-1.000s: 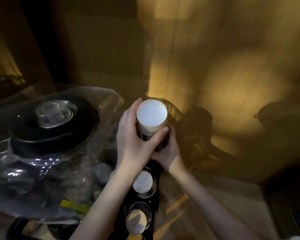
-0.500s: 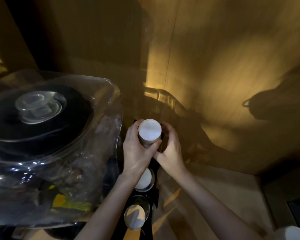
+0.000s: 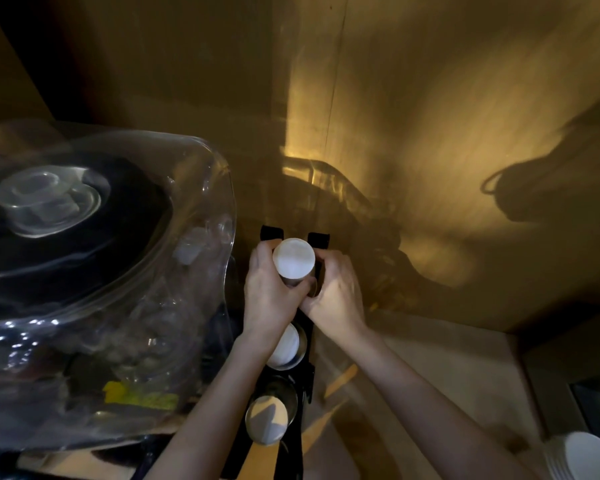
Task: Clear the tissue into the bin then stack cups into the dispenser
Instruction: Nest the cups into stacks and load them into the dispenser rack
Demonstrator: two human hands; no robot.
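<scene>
An upside-down stack of cups (image 3: 294,259) with a white base stands in the far slot of the black cup dispenser (image 3: 309,344). My left hand (image 3: 269,299) wraps its left side. From the right, my right hand (image 3: 336,296) grips the stack low down. Two more slots nearer to me hold cups: a white-based stack (image 3: 286,344) in the middle one and another stack (image 3: 267,422) in the nearest. The dim light hides the lower part of the held stack. No tissue or bin is visible.
A large clear water bottle (image 3: 94,289) with a dark cap fills the left side, close to the dispenser. A wooden wall (image 3: 430,133) rises behind. A stack of white plates (image 3: 582,459) sits at the bottom right corner on the wooden counter (image 3: 447,358).
Both hands have lowered the cup stack down into the far slot of the dispenser. The view has tilted, so the plates now show at the bottom right.
</scene>
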